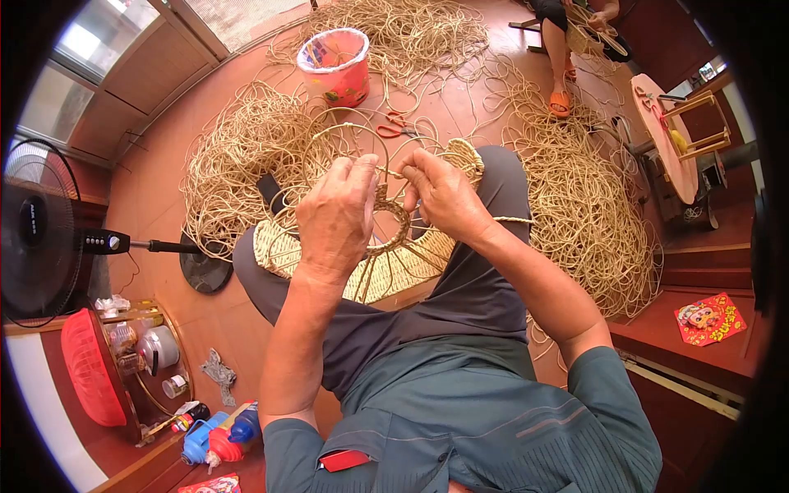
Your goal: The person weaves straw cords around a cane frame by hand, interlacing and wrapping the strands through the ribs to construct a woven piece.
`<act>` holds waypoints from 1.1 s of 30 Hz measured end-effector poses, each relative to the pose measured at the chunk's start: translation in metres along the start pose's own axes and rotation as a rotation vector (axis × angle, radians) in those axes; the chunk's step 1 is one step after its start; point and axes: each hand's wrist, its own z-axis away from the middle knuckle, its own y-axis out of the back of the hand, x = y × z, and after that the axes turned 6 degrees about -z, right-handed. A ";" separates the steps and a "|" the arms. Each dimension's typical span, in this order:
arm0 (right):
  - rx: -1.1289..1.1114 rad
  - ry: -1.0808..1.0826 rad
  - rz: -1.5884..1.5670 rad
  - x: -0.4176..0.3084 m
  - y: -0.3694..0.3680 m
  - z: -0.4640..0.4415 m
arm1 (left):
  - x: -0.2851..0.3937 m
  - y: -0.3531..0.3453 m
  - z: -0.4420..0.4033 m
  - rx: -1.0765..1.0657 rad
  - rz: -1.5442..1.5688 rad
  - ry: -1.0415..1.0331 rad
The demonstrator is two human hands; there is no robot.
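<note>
Above my lap, a small round ring of woven straw cord [397, 240] has thin strands fanning out from it. My left hand [339, 215] is closed at the ring's left side, its fingertips pinching a straw cord near the top. On the other side, my right hand [448, 197] is closed with thumb and fingers pressed together on a strand by the ring's upper right. The exact strands between the fingertips are partly hidden. Under the ring, a thick woven straw piece [415, 267] lies across my thighs, curving up on both sides.
Heaps of loose straw rope [246, 156] cover the floor left, ahead and right [575, 214]. Red-handled scissors [396, 126] and a pink bucket [337, 70] stand ahead. A fan [37, 218] is at left. Another person's foot in an orange sandal [560, 103] is at upper right.
</note>
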 end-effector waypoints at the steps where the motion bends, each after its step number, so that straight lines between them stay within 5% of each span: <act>1: -0.002 -0.003 0.009 -0.001 0.000 0.000 | -0.002 -0.002 -0.001 -0.029 -0.047 -0.010; 17: 0.050 0.043 0.017 0.001 -0.004 0.002 | 0.001 -0.011 -0.009 -0.115 -0.102 -0.029; 24: 0.310 0.525 0.568 0.000 -0.006 0.026 | -0.004 0.004 0.015 0.025 0.051 -0.016; 33: 0.297 0.704 0.501 -0.009 -0.032 0.009 | -0.022 0.017 0.013 0.046 0.116 0.103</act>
